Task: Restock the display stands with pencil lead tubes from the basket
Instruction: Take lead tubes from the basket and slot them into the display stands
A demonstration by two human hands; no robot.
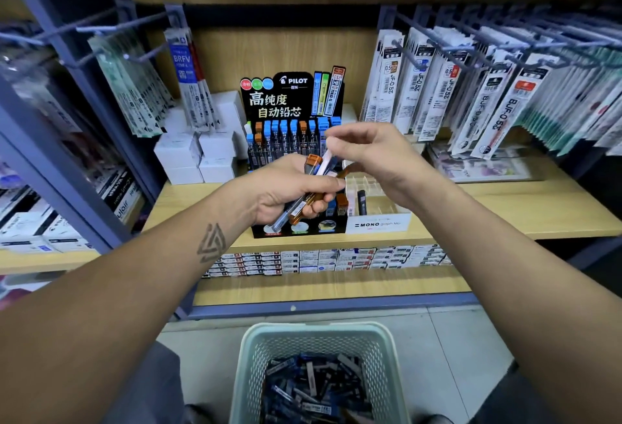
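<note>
A stationery shop's wooden shelf point(505, 208) fills the view, hung left and right with packets of pen refills on metal hooks.

In the middle, above the shelf's near edge, the left hand point(289, 188) is curled round a fan of pencil lead tubes point(311, 184), orange-capped and clear ones, their caps pointing up and to the right. It likely serves as a holding stock, so the other hand can pick singles. The right hand point(373, 154) pinches the top end of a white tube point(325, 162) between thumb and fingertips, right where it meets the bunch, apparently drawing it out for sorting by type.

Just behind the hands stands the black Pilot display stand point(296, 97), its far rows filled with upright blue- and orange-capped tubes. Touching its right side is a white Mono display stand point(380, 221) with clear compartments, mostly unfilled; one dark tube point(361, 203) stands in it. The white tube probably belongs there, though that is a guess.

Nearest the viewer, on the floor, a pale green basket point(319, 332) holds a jumble of dark and blue tubes, so much restocking remains.
</note>
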